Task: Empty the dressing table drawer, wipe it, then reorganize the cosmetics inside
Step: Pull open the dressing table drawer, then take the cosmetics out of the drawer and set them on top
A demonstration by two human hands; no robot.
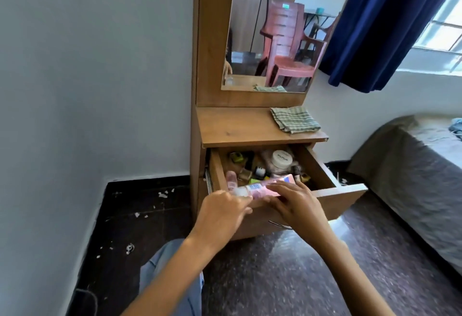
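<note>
The wooden dressing table drawer (347,194) stands pulled open and holds several cosmetics, among them a white round jar (282,158), a yellow-green item (236,157) and small dark bottles. Over the drawer's front edge both hands meet on a pink and white tube (260,187) lying crosswise. My left hand (222,211) pinches its white cap end. My right hand (293,201) covers its right half, fingers curled over it. A folded green checked cloth (295,119) lies on the table top at the right.
A mirror (267,30) rises behind the table top (237,128) and reflects pink plastic chairs. A bed with a grey cover (412,173) stands to the right, a blue curtain (380,23) above it. The white wall is close on the left, with paper scraps on the dark floor (140,213).
</note>
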